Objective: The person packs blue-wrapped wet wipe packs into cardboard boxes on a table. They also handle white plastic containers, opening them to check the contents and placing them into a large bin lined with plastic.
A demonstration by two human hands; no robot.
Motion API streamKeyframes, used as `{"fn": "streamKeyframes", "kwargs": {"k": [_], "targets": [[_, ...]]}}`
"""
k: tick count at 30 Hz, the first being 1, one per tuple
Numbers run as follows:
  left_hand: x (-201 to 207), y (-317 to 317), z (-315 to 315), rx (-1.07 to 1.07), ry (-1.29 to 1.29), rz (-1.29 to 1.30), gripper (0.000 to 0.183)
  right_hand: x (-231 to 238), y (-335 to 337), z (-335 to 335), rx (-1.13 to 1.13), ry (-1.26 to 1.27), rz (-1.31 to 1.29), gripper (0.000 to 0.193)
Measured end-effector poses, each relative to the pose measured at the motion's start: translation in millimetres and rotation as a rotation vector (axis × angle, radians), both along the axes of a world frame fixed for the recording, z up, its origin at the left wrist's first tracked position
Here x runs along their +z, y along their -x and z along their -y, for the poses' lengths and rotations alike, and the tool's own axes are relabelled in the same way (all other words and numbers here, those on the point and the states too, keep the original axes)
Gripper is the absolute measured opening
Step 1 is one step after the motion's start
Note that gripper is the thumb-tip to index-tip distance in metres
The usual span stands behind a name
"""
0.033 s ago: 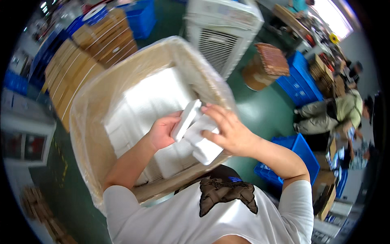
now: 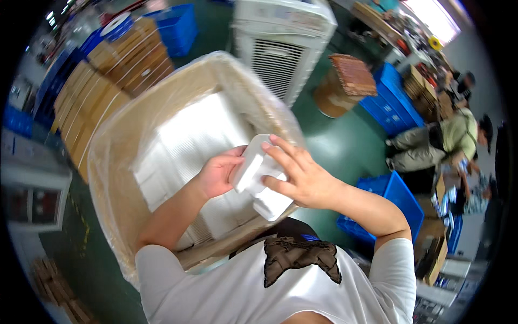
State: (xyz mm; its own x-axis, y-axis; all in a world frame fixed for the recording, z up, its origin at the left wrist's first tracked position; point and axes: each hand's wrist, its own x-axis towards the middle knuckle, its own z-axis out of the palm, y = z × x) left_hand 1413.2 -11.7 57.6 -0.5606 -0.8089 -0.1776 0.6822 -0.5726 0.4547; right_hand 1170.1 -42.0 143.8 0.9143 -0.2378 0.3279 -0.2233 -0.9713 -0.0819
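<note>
Over a large plastic-lined carton [image 2: 121, 216], I hold white, smooth pieces with rounded corners, like shallow plastic trays. My left hand [image 2: 215, 177] pinches one white tray-like piece [image 2: 248, 164] by its left edge, with the thumb on top. My right hand [image 2: 308, 178] has its fingers bent over a second white tray-like piece [image 2: 274, 206], just right of and below the first. Its upper fingertips touch the first piece's top edge. The two pieces overlap; whether they are nested I cannot tell. Inside the carton lie closely packed rows of ribbed white stacks [image 2: 189, 132].
A white air cooler [image 2: 278, 59] stands beyond the carton. Strapped brown cartons [image 2: 89, 108] are at the left, with a blue crate [image 2: 175, 29] behind. At the right are a brown drum [image 2: 342, 89], blue crates [image 2: 391, 100] and a co-worker [image 2: 450, 140].
The piece in my left hand has turned from nearly edge-on to show its broad face, closer against the other piece. The surroundings have shifted slightly left in view.
</note>
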Motion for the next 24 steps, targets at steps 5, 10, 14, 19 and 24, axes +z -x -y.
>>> {"fn": "streamKeyframes", "kwargs": {"k": [5,10,14,19,24], "targets": [[41,92,27,-0.249,0.128,0.169,0.045,16,70,-16,-0.076,0.273,-0.041,0.025],[47,113,6,-0.216,0.04,0.349,0.048,-6,119,-27,-0.079,-0.262,0.26,0.074],[-23,14,-30,0.074,0.894,1.7,0.041,-12,130,-46,-0.412,-1.068,0.878,0.122],[-106,-69,-134,-0.558,1.391,1.665,0.056,-26,144,-43,-0.58,-1.396,1.062,0.108],[-159,-61,-167,-0.527,1.407,1.679,0.07,-73,184,-48,-0.834,-1.514,1.195,0.068]]}}
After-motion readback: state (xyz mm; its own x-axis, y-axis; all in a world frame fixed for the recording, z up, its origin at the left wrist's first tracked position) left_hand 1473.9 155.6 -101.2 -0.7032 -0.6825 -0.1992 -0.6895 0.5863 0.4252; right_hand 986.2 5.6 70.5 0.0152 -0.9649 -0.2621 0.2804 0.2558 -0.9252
